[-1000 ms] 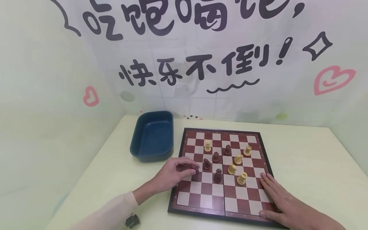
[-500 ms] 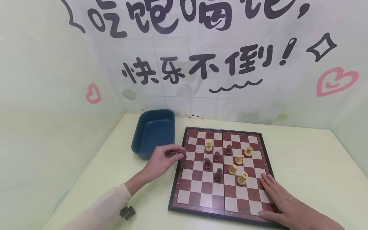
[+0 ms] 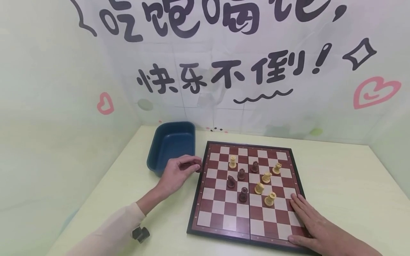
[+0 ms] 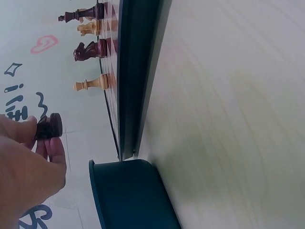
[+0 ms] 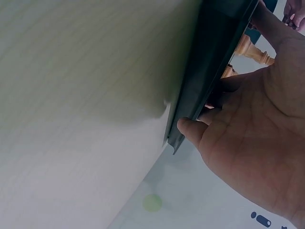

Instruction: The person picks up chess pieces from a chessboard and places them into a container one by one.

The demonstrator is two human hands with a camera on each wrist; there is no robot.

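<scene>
My left hand (image 3: 176,175) pinches a dark brown chess piece (image 4: 55,125) between thumb and fingers, raised between the blue bin and the chessboard's left edge. Its round base shows in the left wrist view; the fingers hide its top. My right hand (image 3: 317,227) rests with fingers extended on the right edge of the chessboard (image 3: 224,220), near its front corner. Standing on the board are several dark pieces, among them a knight (image 3: 231,181) and a rook (image 3: 243,195). Several cream pieces stand there too, such as a rook (image 3: 270,199) and a knight (image 3: 266,177).
A deep blue bin (image 3: 153,151) sits left of the board, close to the back wall (image 3: 211,117). On the pale table (image 3: 346,177), a small black object (image 3: 141,234) shows beside the left sleeve (image 3: 112,227).
My left hand has lifted the dark chess piece off the left part of the board and carried it left and back, past the board's edge toward the bin. The right hand stays put.
</scene>
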